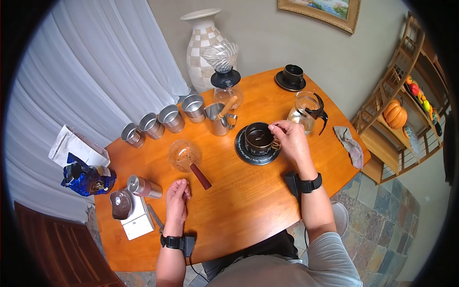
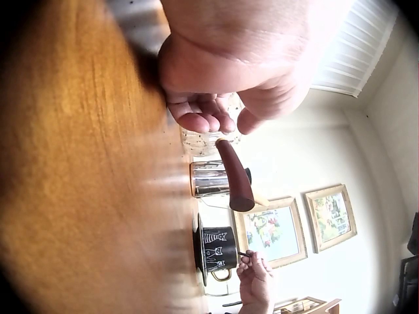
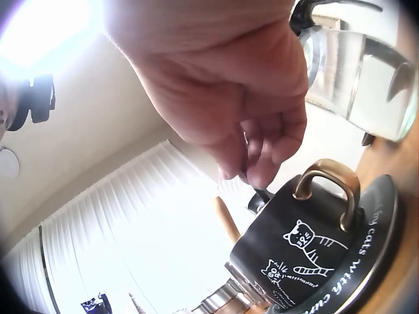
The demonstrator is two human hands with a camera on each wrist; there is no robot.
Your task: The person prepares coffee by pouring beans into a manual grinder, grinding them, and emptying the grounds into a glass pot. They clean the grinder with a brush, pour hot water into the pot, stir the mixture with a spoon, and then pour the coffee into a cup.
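My right hand [image 1: 292,139] pinches the thin dark handle of a spoon [image 3: 262,195] between thumb and fingers. Its lower end is hidden inside a black cup [image 3: 275,235] with white cat drawings and a gold handle. Under the cup lies a black saucer [image 1: 256,161] with white lettering around its rim. My left hand [image 1: 177,198] rests at the table, fingers loosely curled and holding nothing. Just beyond it is a glass pot [image 1: 178,155] with a dark red handle [image 2: 234,176] and brown specks inside.
A glass jug [image 1: 297,116] of clear liquid stands right of the cup. Behind are a steel pitcher [image 1: 218,125], several steel canisters [image 1: 171,119] and a glass dripper [image 1: 221,56]. At left sit a white scale [image 1: 138,225], a grinder [image 1: 146,187] and a blue bag [image 1: 91,179]. A grey cloth [image 1: 350,146] lies right.
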